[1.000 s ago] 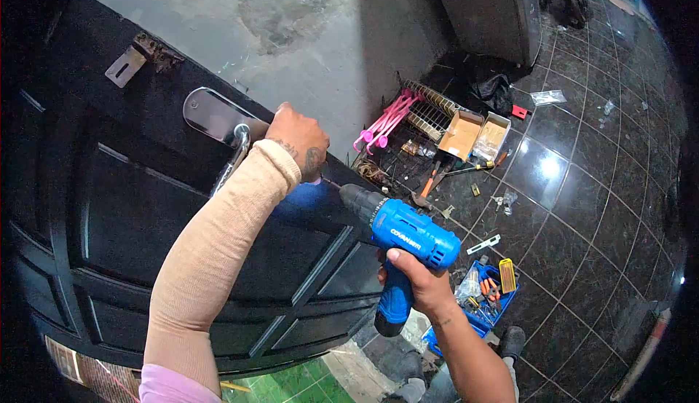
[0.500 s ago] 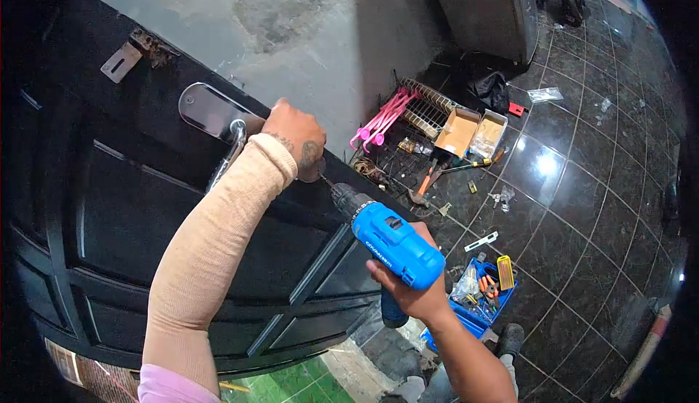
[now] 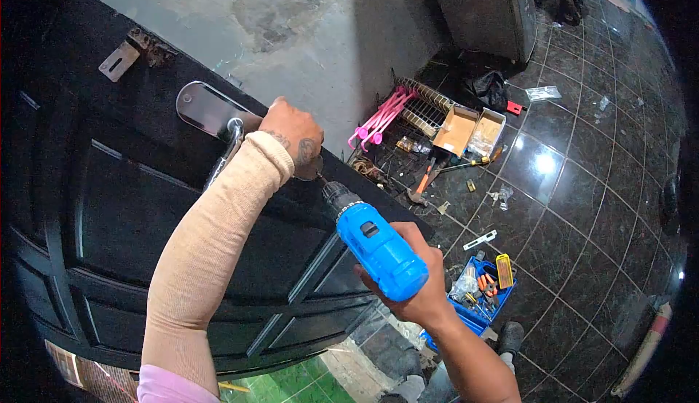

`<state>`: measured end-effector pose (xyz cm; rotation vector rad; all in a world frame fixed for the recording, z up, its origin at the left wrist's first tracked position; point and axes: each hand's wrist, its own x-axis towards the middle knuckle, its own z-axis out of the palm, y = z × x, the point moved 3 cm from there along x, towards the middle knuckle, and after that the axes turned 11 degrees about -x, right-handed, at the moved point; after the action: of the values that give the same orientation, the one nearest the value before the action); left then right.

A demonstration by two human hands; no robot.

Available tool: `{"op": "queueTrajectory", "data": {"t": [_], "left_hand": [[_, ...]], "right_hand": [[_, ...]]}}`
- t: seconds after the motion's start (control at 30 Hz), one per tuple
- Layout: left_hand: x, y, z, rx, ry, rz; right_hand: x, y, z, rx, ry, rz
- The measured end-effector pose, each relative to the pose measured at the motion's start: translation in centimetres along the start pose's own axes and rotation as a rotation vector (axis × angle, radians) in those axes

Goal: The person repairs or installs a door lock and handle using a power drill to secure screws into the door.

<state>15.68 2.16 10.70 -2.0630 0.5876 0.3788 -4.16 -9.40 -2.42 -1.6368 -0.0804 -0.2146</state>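
Being gripped in R hand (image 3: 415,279): blue drill (image 3: 378,246), bit at door (image 3: 131,206) edge. L hand (image 3: 291,133) being clamped over edge by handle plate (image 3: 204,108).

- The sleeved left arm (image 3: 211,235) reaches forward; the left hand (image 3: 293,135) is curled, knuckles up.
- The right hand (image 3: 411,279) is clenched in a firm grip, wrist cocked.

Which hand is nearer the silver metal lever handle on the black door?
Left. The left hand sits beside the silver metal lever handle, almost touching it; the right hand is apart, lower right, gripping the blue cordless drill.
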Motion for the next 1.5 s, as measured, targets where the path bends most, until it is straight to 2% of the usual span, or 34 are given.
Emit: {"op": "queueTrajectory", "data": {"t": [0.27, 0.57, 0.8, 0.9, 0.93, 1.07, 1.17, 1.2, 1.27, 1.3, 1.33, 1.37, 1.4, 1.43, 1.5], "left_hand": [[0.1, 0.2, 0.0, -0.003, -0.01, -0.013], [-0.3, 0.1, -0.2, -0.001, -0.019, 0.004], [-0.7, 0.3, -0.5, 0.037, -0.053, -0.006], [-1.0, 0.4, -0.8, 0.032, -0.068, -0.019], [-1.1, 0.4, -0.8, 0.028, -0.059, -0.026], [-1.1, 0.6, -1.4, -0.032, -0.11, -0.084], [-2.4, 1.2, -1.0, -0.072, 0.174, -0.047], [-3.0, 1.9, -0.7, -0.13, 0.308, 0.004], [-5.1, 3.8, 0.1, -0.245, 0.569, 0.103], [-6.6, 5.0, -0.1, -0.526, 0.628, 0.072], [-7.0, 6.1, 1.8, -0.745, 0.807, 0.034], [-7.2, 7.0, 4.1, -1.163, 1.001, -0.03], [-7.6, 8.2, 5.8, -1.6, 0.924, -0.318], [-6.4, 9.5, 9.9, -2.229, 0.748, -0.487], [-4.2, 12.5, 14.4, -3.138, 0.739, -0.425]], "right_hand": [[0.3, -1.0, -0.1, 0.004, -0.003, -0.127], [-0.2, -0.6, 0.5, 0.021, -0.021, -0.1], [-3.0, 2.0, -1.2, 0.03, 0.049, 0.097], [-4.6, 3.7, -2.7, -0.132, 0.16, 0.036], [-5.0, 4.1, -3.2, -0.161, 0.15, 0.077], [-7.5, 8.5, -3.9, 0.162, 0.175, 0.319], [-8.1, 8.2, -4.7, 0.361, 0.216, 0.422], [-8.4, 9.9, -5.0, 0.159, 0.199, 0.292], [-8.9, 9.7, -5.3, 0.29, 0.194, 0.403], [-9.2, 9.6, -5.4, 0.357, 0.191, 0.457], [-9.7, 10.0, -5.4, 0.371, 0.206, 0.486], [-10.1, 10.0, -5.6, 0.37, 0.206, 0.521], [-10.5, 9.8, -5.8, 0.368, 0.208, 0.553], [-10.5, 9.7, -5.8, 0.36, 0.214, 0.585], [-11.2, 9.8, -6.4, 0.345, 0.242, 0.549]]}}
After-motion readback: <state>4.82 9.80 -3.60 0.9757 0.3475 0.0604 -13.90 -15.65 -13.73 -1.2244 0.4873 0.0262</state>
